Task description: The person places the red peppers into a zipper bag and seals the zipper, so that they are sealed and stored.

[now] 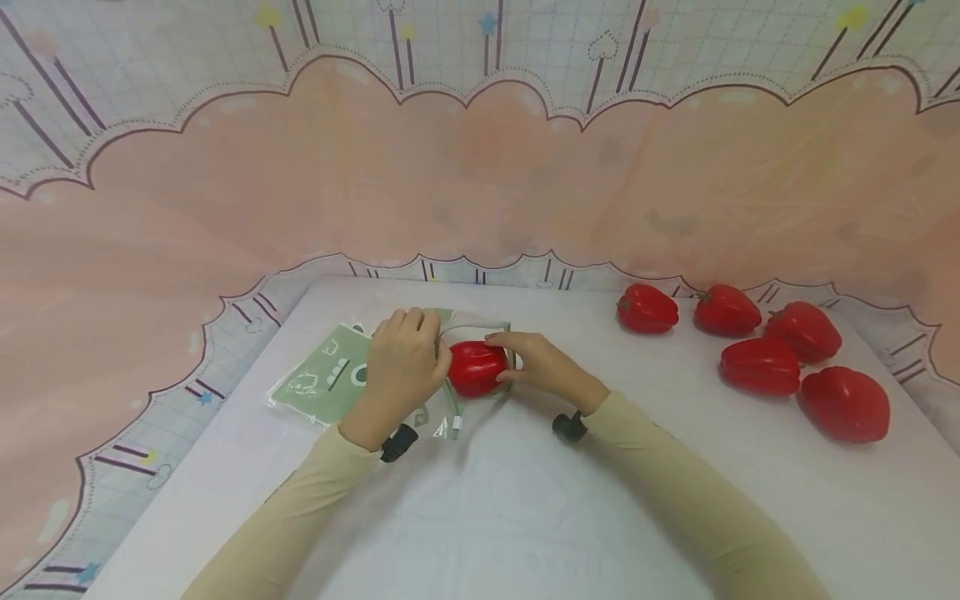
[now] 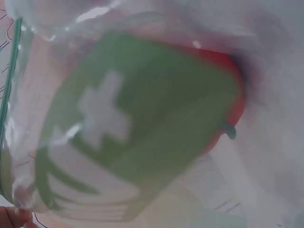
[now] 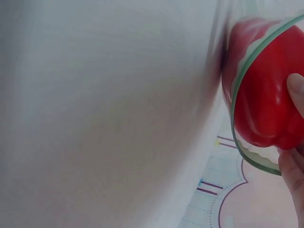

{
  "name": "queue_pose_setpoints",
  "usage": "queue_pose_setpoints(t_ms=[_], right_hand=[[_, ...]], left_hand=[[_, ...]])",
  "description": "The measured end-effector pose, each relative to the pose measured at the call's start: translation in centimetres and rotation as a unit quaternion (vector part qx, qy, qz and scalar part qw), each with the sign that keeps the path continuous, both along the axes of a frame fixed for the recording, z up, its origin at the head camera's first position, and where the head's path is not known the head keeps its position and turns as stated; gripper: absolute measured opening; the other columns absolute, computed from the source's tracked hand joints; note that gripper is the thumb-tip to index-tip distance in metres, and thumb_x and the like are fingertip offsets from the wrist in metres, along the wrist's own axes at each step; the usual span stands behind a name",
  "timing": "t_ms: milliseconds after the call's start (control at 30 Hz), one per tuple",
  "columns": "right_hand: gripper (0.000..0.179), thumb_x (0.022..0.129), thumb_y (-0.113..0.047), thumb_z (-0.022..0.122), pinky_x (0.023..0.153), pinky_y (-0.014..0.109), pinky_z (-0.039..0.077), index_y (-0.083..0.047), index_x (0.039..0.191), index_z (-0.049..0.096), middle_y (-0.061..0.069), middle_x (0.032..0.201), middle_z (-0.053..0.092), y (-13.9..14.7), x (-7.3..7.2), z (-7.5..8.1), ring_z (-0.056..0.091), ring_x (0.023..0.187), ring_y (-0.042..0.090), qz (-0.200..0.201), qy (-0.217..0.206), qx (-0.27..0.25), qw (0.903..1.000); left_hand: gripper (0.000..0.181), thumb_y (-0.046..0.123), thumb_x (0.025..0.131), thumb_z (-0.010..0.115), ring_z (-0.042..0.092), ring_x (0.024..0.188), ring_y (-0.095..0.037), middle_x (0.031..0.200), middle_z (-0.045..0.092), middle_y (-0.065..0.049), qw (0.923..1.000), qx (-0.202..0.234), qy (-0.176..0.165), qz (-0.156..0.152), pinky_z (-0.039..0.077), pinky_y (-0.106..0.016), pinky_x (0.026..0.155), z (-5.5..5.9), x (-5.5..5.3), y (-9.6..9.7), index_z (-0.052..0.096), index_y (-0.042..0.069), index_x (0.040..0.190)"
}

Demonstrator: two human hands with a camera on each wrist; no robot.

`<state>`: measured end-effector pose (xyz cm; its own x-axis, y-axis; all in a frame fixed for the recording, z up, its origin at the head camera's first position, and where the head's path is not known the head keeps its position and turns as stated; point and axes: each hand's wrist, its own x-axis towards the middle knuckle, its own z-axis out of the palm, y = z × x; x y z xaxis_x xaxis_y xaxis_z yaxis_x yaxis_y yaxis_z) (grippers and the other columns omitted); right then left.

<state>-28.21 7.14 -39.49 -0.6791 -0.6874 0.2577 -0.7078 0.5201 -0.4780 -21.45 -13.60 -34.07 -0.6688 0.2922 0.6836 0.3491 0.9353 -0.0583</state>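
Observation:
A clear zip bag [image 1: 322, 379] with a green print lies on the white table, its green-edged mouth [image 3: 233, 107] spread toward the right. My left hand [image 1: 405, 358] grips the bag by the upper part of its mouth; in the left wrist view a fingertip [image 2: 16, 216] pinches the edge. A red bell pepper [image 1: 476, 368] sits at the mouth, its stem end [image 2: 230, 130] inside behind the green print. My right hand [image 1: 536, 362] holds the pepper's outer end, thumb and fingers on opposite sides, close by the bag's rim.
Several more red bell peppers [image 1: 843, 404] lie at the right of the white table [image 1: 510, 517]. A patterned cloth [image 1: 480, 183] hangs behind the table and shows along its left side. Black wrist cameras [image 1: 570, 427] sit under both wrists.

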Motion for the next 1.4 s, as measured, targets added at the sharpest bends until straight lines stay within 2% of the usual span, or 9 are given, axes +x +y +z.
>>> queue_pose_setpoints(t_ms=[167, 300, 533, 700, 967, 1200, 1400], right_hand=[[0.057, 0.075, -0.01, 0.076, 0.099, 0.036, 0.046, -0.006, 0.128, 0.056, 0.009, 0.129, 0.06, 0.1, 0.0, -0.2, 0.055, 0.122, 0.023, -0.01, -0.013, 0.008, 0.9998], [0.057, 0.075, -0.013, 0.076, 0.098, 0.038, 0.046, -0.007, 0.128, 0.056, 0.008, 0.129, 0.06, 0.8, 0.2, 0.0, 0.055, 0.122, 0.023, -0.007, -0.027, -0.011, 0.9996], [0.059, 0.076, -0.017, 0.076, 0.092, 0.046, 0.049, -0.008, 0.13, 0.055, 0.012, 0.129, 0.06, 3.3, 0.1, 0.8, 0.058, 0.116, 0.034, -0.014, -0.06, -0.043, 0.9971], [0.064, 0.075, -0.019, 0.077, 0.093, 0.046, 0.049, -0.012, 0.133, 0.052, 0.013, 0.13, 0.058, 5.8, 0.2, 2.7, 0.058, 0.117, 0.031, -0.029, -0.081, -0.043, 0.9954], [0.07, 0.072, -0.022, 0.08, 0.087, 0.045, 0.052, -0.012, 0.134, 0.05, 0.012, 0.132, 0.057, 10.4, 1.1, 6.1, 0.058, 0.116, 0.032, -0.062, -0.056, 0.003, 0.9965], [0.075, 0.07, -0.029, 0.08, 0.082, 0.046, 0.054, -0.012, 0.137, 0.048, 0.013, 0.135, 0.054, 15.1, 2.7, 8.3, 0.049, 0.124, 0.032, -0.101, -0.046, 0.035, 0.9933], [0.081, 0.067, -0.034, 0.082, 0.079, 0.049, 0.054, -0.02, 0.139, 0.046, 0.01, 0.136, 0.052, 18.7, 3.8, 9.3, 0.047, 0.123, 0.032, -0.155, -0.066, 0.043, 0.9848]], left_hand=[[0.011, 0.011, 0.077, 0.061, 0.049, 0.061, -0.024, 0.069, 0.057, -0.012, 0.9999, 0.003, -0.011, 0.004, 0.042, -0.031, 0.053, -0.1, 0.1, 0.0, 0.059, 0.001, 0.08], [0.01, 0.011, 0.077, 0.061, 0.048, 0.06, -0.024, 0.067, 0.056, -0.011, 0.9999, 0.005, -0.015, 0.005, 0.04, -0.03, 0.052, -0.2, 0.1, -0.1, 0.058, 0.001, 0.08], [0.009, 0.01, 0.077, 0.061, 0.047, 0.06, -0.023, 0.066, 0.055, -0.01, 0.9998, 0.011, -0.016, 0.001, 0.039, -0.03, 0.052, -0.2, 0.2, -0.1, 0.057, 0.002, 0.078], [0.009, 0.01, 0.077, 0.061, 0.047, 0.06, -0.023, 0.066, 0.054, -0.01, 0.9999, 0.009, -0.015, 0.0, 0.038, -0.029, 0.052, -0.3, 0.2, -0.2, 0.057, 0.002, 0.079], [0.01, 0.011, 0.077, 0.062, 0.046, 0.059, -0.022, 0.066, 0.054, -0.009, 0.9999, 0.006, -0.015, -0.004, 0.038, -0.029, 0.051, -0.2, 0.2, -0.2, 0.058, 0.002, 0.08], [0.01, 0.011, 0.077, 0.062, 0.046, 0.059, -0.022, 0.065, 0.054, -0.009, 0.9999, 0.004, -0.013, -0.005, 0.037, -0.028, 0.051, -0.3, 0.1, -0.2, 0.057, 0.002, 0.079], [0.009, 0.011, 0.077, 0.062, 0.045, 0.059, -0.021, 0.066, 0.054, -0.009, 0.9998, 0.009, -0.012, -0.01, 0.038, -0.028, 0.051, -0.3, 0.0, -0.1, 0.058, 0.003, 0.079]])
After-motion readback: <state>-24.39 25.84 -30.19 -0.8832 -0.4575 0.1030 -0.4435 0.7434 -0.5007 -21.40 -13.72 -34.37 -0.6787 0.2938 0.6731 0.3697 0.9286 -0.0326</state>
